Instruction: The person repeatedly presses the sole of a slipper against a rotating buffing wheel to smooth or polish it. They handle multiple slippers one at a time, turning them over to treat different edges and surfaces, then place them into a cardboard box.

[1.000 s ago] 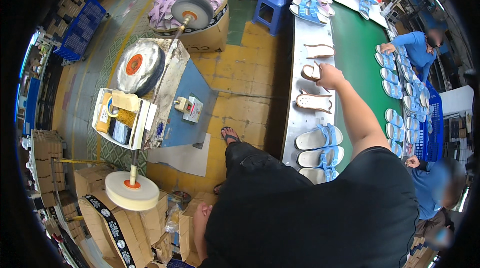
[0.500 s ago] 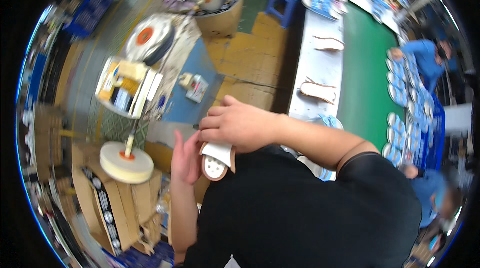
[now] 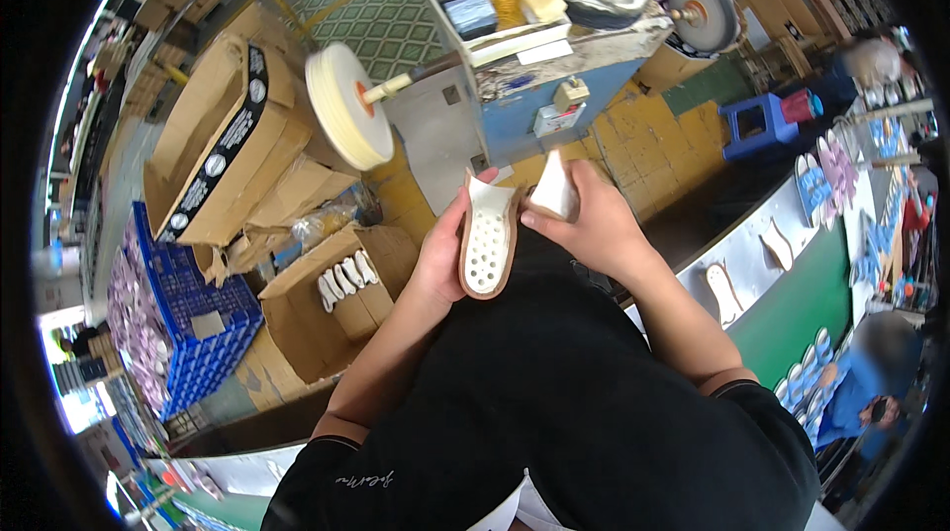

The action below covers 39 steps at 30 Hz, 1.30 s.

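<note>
In front of my body, my left hand grips a shoe sole, white with round holes and a brown rim. Its perforated heel end points toward me. My right hand is closed on a second white piece with a brown edge, which looks like another shoe sole. Fingers and palm cover much of this second piece. The two pieces are side by side, nearly touching at their inner edges.
Ahead stands a blue machine with buffing wheels and a white box on top. An open carton holding several white pieces and a blue crate are at left. A green conveyor with soles and sandals runs along the right.
My view has swung right-to-left, bringing the carton and crate in. My hands, formerly overlapping on the stacked soles, have drawn apart, one piece in each.
</note>
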Tool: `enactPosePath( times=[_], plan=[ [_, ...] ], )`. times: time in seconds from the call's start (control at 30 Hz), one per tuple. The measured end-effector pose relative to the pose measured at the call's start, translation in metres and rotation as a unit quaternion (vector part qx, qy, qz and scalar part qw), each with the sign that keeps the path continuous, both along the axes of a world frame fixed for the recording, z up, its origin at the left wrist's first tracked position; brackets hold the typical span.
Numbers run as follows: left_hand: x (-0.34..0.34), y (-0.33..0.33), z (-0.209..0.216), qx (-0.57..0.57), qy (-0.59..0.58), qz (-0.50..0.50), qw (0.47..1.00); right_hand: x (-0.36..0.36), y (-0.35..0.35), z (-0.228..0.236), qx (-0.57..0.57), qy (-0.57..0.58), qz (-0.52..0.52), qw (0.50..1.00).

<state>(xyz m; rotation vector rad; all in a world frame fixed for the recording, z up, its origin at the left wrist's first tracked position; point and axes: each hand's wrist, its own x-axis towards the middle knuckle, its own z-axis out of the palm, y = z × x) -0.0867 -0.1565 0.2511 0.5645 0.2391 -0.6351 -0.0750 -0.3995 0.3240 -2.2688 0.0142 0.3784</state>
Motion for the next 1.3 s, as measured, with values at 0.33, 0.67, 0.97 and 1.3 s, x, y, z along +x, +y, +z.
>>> enactPosePath(
  times=[0.33, 0.67, 0.97, 1.3],
  plan=[
    [-0.012, 0.033, 0.022, 0.015, -0.120, 0.094, 0.988, 0.005, 0.044, -0.004, 0.409, 0.302, -0.041, 0.860],
    [-0.038, 0.065, 0.011, -0.001, -0.032, 0.168, 0.985, -0.001, 0.067, -0.002, 0.386, 0.273, 0.030, 0.881],
    [-0.036, 0.064, 0.015, -0.025, -0.022, 0.158, 0.987, -0.005, 0.064, -0.007, 0.378, 0.228, 0.037, 0.897],
    [-0.026, 0.066, 0.016, -0.097, -0.057, 0.121, 0.986, 0.029, 0.021, -0.008, 0.704, 0.374, 0.000, 0.604]
  ],
)
